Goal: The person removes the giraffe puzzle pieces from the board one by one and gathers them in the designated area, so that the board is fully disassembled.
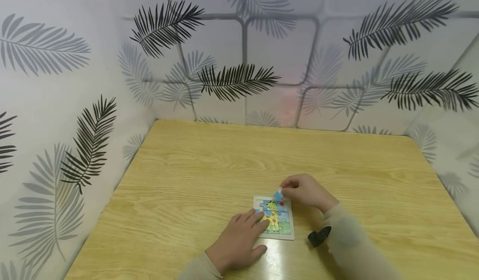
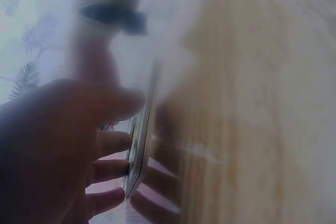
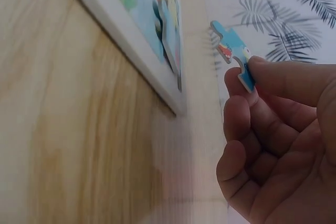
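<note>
A small jigsaw puzzle (image 1: 284, 229) with a yellow giraffe picture in a white frame lies on the table. My right hand (image 1: 307, 192) is at the puzzle's far right corner and pinches a blue puzzle piece (image 3: 234, 45) between thumb and forefinger, raised off the board. In the right wrist view some pieces near the frame's corner sit tilted up. My left hand (image 1: 241, 238) lies with fingers spread, its fingertips resting on the puzzle's left side. The left wrist view shows those fingers (image 2: 113, 169) at the board's edge, seen side-on.
The wooden table (image 1: 187, 167) reaches back to a wall covered with leaf-patterned sheeting (image 1: 239, 80). A black strap (image 1: 319, 236) sits at my right wrist, beside the sleeve.
</note>
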Demonstrator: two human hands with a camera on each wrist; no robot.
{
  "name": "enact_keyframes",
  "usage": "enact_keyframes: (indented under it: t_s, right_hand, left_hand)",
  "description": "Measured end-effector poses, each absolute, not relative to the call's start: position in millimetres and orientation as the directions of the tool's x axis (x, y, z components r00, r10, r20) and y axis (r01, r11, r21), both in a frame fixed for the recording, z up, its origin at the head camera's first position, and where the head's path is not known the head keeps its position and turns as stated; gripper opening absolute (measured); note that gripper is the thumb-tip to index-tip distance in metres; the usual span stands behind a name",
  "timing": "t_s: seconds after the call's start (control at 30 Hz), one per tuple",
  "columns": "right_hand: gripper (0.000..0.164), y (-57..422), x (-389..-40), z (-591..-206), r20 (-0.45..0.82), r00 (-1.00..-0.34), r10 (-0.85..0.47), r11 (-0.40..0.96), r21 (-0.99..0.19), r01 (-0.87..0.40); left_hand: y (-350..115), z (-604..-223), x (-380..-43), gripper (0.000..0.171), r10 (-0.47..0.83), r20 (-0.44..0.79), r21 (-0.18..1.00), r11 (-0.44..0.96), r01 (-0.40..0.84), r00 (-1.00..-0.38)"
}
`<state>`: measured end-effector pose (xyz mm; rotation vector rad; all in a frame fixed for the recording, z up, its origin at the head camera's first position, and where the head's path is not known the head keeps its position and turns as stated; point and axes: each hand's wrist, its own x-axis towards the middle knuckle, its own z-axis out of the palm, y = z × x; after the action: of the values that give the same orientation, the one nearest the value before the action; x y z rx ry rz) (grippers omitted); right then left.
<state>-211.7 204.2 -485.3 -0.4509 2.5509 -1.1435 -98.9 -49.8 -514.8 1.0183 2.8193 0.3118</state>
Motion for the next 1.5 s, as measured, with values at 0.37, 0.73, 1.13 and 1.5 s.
enact_keyframes:
  t_s: [0.37, 0.73, 1.13, 1.5]
  right_hand:
    - [0.018, 257, -198, -482, -0.208, -0.914, -0.348, 0.717, -0.687, -0.117]
    - [0.012, 277, -191, -492, -0.222, -0.914, -0.339, 0.758, -0.641, -0.125]
    - [0.007, 261, -186, -496, -0.214, -0.920, -0.327, 0.807, -0.570, -0.154]
    - [0.012, 228, -194, -481, -0.131, -0.908, -0.398, 0.811, -0.512, -0.282]
  left_hand:
    - [-45, -513, -98, 0.056, 0.639, -0.065, 0.225, 0.758, 0.613, -0.766]
    - [-46, -507, -96, 0.056, 0.635, -0.047, 0.185, 0.764, 0.618, -0.771]
    - [-44, -512, -92, 0.055, 0.638, -0.030, 0.174, 0.762, 0.624, -0.770]
    - [-41, -509, -97, 0.056, 0.642, -0.008, 0.134, 0.761, 0.635, -0.767]
